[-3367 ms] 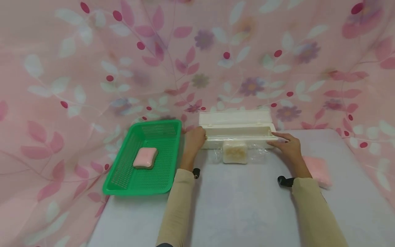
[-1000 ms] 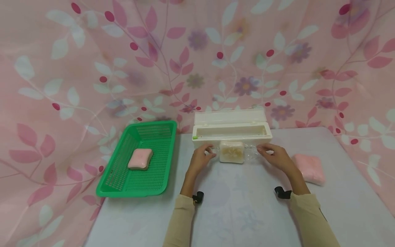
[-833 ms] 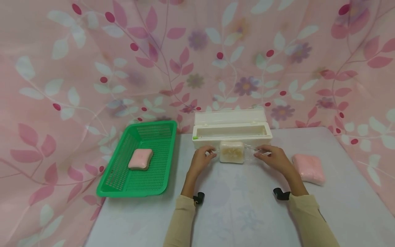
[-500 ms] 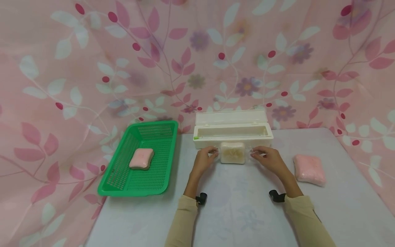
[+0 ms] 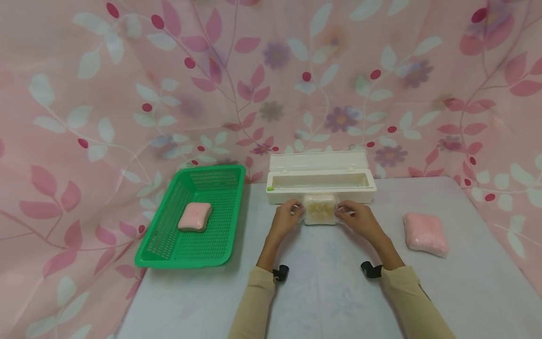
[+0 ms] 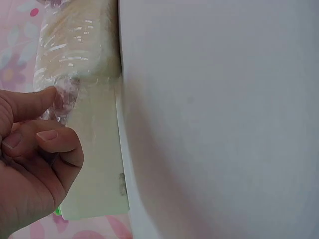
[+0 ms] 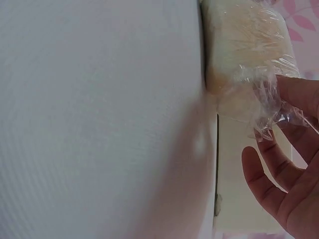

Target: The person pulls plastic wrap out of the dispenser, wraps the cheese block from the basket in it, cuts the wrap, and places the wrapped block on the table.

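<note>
A cream cushion-shaped block point(image 5: 320, 210) with a tan patch lies wrapped in clear plastic film, close against the front of a long white film dispenser box point(image 5: 322, 196). My left hand point(image 5: 286, 217) is at the block's left end, its thumb and fingers pinching the gathered film point(image 6: 65, 94). At the opposite end my right hand point(image 5: 359, 219) holds the other loose tail of film, bunched between thumb and fingers, as the right wrist view shows. The right ring and little fingers stand loosely bent, off the film. The block's underside is hidden.
The dispenser's lid point(image 5: 318, 161) stands raised at the back, with a small green tab point(image 5: 270, 188) on its front left rim. Left is a green basket point(image 5: 230, 235) holding a pink block point(image 5: 195, 216). A pink film-wrapped block point(image 5: 425, 232) lies to the right.
Both hands have come down from the dispenser's ends to the film tails beside the cream block. Since then they have closed in toward it, and the spread film is now bunched up short.
</note>
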`<action>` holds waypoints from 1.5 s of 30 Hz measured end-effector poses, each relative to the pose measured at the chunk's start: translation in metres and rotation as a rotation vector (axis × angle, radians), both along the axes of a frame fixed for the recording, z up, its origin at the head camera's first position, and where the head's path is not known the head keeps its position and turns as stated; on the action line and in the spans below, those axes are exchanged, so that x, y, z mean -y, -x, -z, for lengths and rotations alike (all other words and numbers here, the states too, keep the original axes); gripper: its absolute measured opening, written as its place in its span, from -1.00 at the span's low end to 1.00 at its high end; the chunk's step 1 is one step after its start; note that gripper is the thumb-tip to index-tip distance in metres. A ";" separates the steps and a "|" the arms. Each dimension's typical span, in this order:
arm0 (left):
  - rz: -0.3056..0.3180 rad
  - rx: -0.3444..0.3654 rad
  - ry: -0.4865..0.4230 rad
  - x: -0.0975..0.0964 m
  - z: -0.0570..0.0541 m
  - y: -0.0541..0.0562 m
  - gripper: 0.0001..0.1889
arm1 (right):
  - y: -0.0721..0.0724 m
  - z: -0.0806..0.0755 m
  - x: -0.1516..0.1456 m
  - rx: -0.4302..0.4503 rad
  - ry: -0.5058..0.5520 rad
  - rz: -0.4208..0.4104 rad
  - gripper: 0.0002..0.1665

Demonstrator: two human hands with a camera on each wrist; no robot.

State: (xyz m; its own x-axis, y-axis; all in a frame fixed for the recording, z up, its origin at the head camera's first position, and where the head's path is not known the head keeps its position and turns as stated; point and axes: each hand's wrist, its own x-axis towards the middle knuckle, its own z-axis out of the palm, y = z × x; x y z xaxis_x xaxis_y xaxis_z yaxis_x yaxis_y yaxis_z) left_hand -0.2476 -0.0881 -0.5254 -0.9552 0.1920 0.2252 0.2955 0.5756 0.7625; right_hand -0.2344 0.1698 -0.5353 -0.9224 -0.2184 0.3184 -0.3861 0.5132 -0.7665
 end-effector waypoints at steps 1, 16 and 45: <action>-0.001 -0.005 0.000 -0.001 0.000 0.000 -0.91 | 0.000 0.000 0.000 -0.003 0.001 -0.003 -0.79; 0.059 -0.086 -0.036 -0.006 -0.026 0.001 -0.87 | -0.031 -0.014 0.002 0.044 -0.111 0.080 -0.79; 0.333 0.121 0.395 -0.051 -0.014 -0.013 -0.93 | -0.158 -0.029 0.061 0.293 -0.116 -0.050 -0.91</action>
State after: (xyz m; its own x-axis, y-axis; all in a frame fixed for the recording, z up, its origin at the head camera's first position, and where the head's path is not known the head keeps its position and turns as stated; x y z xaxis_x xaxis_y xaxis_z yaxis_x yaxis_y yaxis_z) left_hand -0.2342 -0.0373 -0.5113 -0.8427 0.5374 -0.0334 0.4349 0.7158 0.5464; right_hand -0.0762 0.1085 -0.5060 -0.9584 -0.2853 0.0108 -0.1843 0.5895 -0.7865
